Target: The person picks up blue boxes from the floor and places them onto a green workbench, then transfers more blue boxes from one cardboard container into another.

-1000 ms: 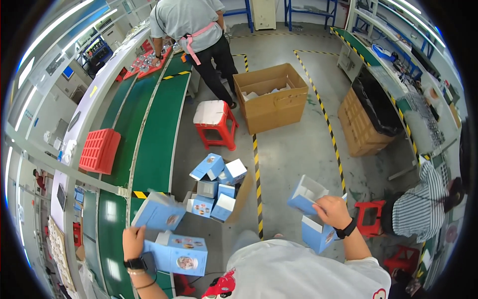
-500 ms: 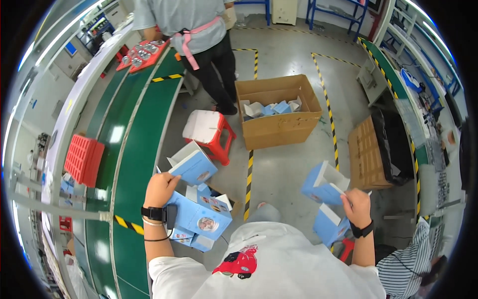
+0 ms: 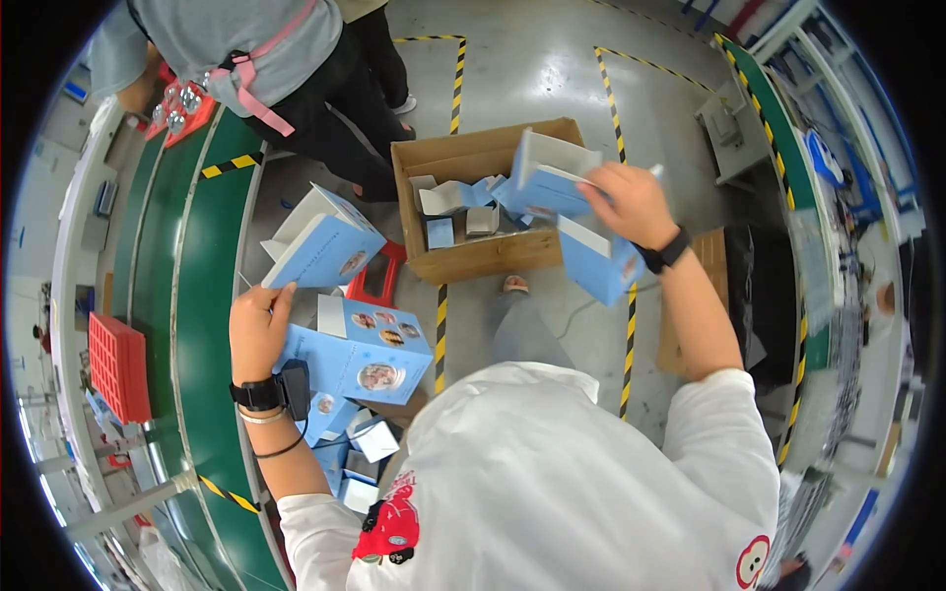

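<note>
While your left hand (image 3: 258, 330) grips a stack of blue boxes (image 3: 345, 325) at its right, your right hand (image 3: 631, 204) clasps two more blue cartons (image 3: 557, 192), just beside the cardboard crate (image 3: 473, 251).

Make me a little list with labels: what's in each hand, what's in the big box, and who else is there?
Left hand: holds a light blue carton, flap open, above a stack of blue cartons.
Right hand: grips two blue cartons, beside the box.
Cardboard box: open on the floor, with small blue and white cartons inside.
Stool: red, partly hidden.
Other person: grey top, at the green conveyor.
</note>
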Demonstrator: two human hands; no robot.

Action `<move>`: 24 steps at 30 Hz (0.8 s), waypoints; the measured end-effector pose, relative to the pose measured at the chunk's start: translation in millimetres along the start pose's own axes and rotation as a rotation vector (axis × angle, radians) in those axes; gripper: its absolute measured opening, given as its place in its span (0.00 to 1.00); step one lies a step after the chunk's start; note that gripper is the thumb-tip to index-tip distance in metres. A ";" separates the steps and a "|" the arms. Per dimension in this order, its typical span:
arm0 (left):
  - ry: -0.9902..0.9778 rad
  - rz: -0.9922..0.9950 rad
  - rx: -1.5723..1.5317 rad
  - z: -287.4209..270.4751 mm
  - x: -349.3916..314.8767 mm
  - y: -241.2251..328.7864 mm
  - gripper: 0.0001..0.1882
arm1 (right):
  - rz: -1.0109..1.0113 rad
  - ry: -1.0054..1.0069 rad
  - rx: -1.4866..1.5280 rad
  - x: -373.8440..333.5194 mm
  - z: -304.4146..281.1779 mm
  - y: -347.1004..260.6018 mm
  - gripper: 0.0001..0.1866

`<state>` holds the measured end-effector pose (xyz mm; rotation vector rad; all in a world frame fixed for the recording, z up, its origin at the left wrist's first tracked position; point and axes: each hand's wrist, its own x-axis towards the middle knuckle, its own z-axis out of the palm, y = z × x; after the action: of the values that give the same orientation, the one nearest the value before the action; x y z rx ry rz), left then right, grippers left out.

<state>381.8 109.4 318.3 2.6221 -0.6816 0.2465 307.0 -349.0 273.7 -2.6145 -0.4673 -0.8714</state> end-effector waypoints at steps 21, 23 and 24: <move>-0.026 -0.600 -0.043 100.0 101.6 1.8 0.19 | -0.195 -0.258 0.306 129.0 322.6 136.4 0.09; -0.040 -0.613 -0.074 108.6 118.2 1.5 0.17 | -0.134 -0.170 0.364 128.8 324.6 142.2 0.08; -0.047 -0.614 -0.073 111.8 121.5 0.3 0.17 | 0.019 -0.182 0.432 122.5 327.3 144.4 0.08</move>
<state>493.8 8.7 250.9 2.6253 0.1179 -0.0260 625.5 -315.7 72.6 -2.2979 -0.6024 -0.4630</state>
